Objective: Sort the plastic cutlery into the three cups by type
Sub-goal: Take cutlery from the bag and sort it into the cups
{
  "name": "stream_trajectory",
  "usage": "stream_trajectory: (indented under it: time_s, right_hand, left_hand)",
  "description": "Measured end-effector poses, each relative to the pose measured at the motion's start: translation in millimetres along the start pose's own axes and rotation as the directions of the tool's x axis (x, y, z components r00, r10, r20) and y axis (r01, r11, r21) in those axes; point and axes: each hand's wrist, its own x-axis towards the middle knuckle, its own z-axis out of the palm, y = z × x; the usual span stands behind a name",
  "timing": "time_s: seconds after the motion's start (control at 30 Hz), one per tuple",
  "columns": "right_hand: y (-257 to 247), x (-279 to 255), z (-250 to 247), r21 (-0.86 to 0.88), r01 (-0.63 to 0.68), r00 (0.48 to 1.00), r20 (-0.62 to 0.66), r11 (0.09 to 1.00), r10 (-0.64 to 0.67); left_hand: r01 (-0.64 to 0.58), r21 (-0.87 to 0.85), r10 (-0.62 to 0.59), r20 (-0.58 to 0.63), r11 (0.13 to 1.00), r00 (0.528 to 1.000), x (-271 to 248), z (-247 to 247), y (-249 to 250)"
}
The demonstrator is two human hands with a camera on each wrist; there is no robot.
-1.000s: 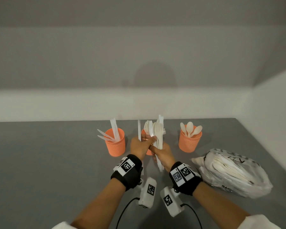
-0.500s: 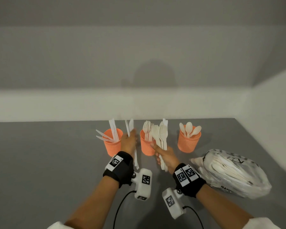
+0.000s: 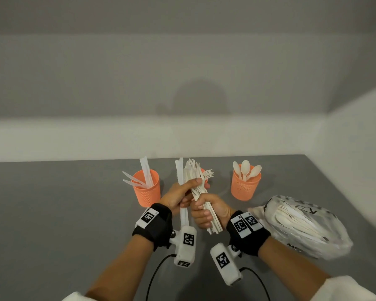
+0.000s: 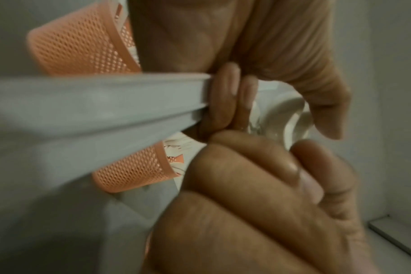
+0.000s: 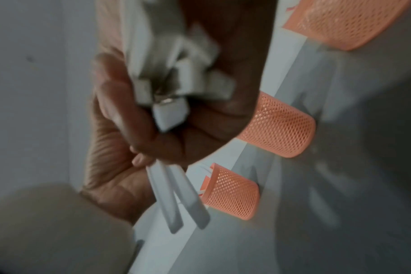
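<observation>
Three orange mesh cups stand in a row on the grey table (image 3: 52, 213). The left cup (image 3: 147, 189) holds knives, the right cup (image 3: 244, 187) holds spoons, and the middle cup (image 3: 205, 181) is mostly hidden behind my hands. My right hand (image 3: 204, 210) grips a cutlery bundle (image 3: 193, 172) with fork tines at its top; the handle ends (image 5: 176, 79) show in the right wrist view. My left hand (image 3: 188, 189) holds white knives (image 3: 179, 170) upright, and its thumb rests against the bundle. One knife handle (image 4: 94, 103) crosses the left wrist view.
A clear plastic bag (image 3: 302, 227) holding more white cutlery lies on the table right of my right hand, below the spoon cup. Walls border the table at the back and on the right.
Half a second ago my left hand had carried the knives left, toward the knife cup. It has now come back to the bundle, still holding them. My right hand has stayed in front of the middle cup.
</observation>
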Motion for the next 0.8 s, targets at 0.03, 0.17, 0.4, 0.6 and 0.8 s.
stream_trajectory:
  time_s: [0.03,0.17,0.4,0.6,0.8]
  right_hand:
    - [-0.4,-0.6,1.5,-0.035,-0.019,0.998,-0.053,0.999,0.017]
    - [2.5,5.8,7.4,-0.299,0.037,0.850,-0.493,0.953,-0.188]
    - [11.9,13.9,11.4,-0.577,0.110,0.640,-0.582,0.809,-0.502]
    - [-3.6,-2.0,-9.3,0.112,0.148,0.868,-0.490,0.983,-0.075]
    - [-8.1,-5.4,-6.8,0.177,0.192,0.911,-0.397,0.965,-0.109]
  left_hand:
    - [-0.005,0.038,0.006,-0.026,0.999,1.000,0.4,1.3,0.8]
    - [0.012,0.137,0.034,-0.328,0.991,0.944,13.2,7.4,0.9]
    - [-0.022,0.168,0.095,-0.442,0.986,0.892,22.8,20.9,-2.4]
    - [0.144,-0.149,-0.199,-0.491,0.978,0.848,15.4,-4.4,-7.9]
    - [0.131,-0.277,-0.244,-0.424,0.952,0.872,7.9,-0.1,-8.8]
